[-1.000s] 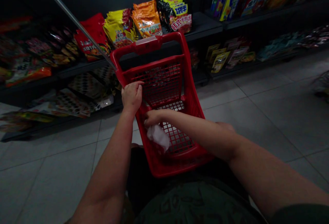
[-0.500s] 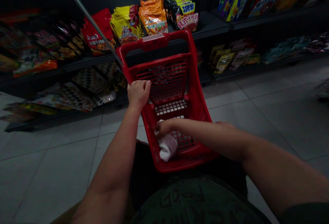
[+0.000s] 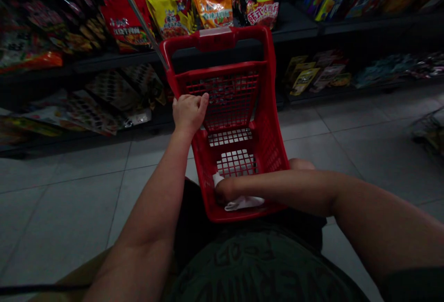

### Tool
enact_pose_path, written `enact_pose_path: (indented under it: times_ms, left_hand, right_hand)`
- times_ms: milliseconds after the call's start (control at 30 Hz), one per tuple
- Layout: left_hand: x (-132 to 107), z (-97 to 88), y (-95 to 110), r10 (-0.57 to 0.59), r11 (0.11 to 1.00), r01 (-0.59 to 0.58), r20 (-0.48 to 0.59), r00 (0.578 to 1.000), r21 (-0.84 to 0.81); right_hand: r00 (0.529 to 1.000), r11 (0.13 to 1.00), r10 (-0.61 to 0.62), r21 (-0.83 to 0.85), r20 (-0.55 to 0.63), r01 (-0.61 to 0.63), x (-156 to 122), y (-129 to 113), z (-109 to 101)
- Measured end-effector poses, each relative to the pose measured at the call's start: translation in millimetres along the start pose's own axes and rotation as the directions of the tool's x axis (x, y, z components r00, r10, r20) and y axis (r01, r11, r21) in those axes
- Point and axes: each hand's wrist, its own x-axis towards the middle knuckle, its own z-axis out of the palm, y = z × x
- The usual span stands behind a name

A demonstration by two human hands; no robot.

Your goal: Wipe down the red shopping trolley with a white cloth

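A red plastic shopping basket (image 3: 277, 121) with grid walls stands in front of me, a metal pole attached at its far left corner. My left hand (image 3: 190, 111) is closed over the basket's left rim. Down inside the near end, my right hand (image 3: 226, 192) is closed on a white cloth (image 3: 244, 203) against the left inner wall and floor. The fingertips of this hand are hidden by the hand itself and the cloth. Part of the cloth shows above the hand, the rest spreads out below it.
Beyond the basket runs a dark shelf (image 3: 294, 24) with red, yellow, orange and black snack bags (image 3: 212, 3). Several packets (image 3: 305, 77) lie on the lower shelf. Grey floor tiles (image 3: 79, 209) surround the basket. At the right edge is a dark, blurred object (image 3: 432, 135).
My right hand has moved slightly down and right with the cloth, which now lies spread lower and further right. The left hand stays on the rim. The view has shifted slightly.
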Motion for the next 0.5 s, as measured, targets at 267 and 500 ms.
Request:
enact_pose_path:
  times_ms: [267,500]
  left_hand:
    - [-8,-7.2,0,-0.023,0.997,0.026,0.049,0.999,-0.073]
    - [-14,-5.7,-2,-0.037,0.981,0.043,0.037,0.999,-0.188]
  right_hand:
    - [0.983,0.785,-0.176,0.609,0.045,0.113,-34,-24,-61]
    - [0.897,0.966,0.257,-0.079,0.358,-0.245,-73,-12,-4]
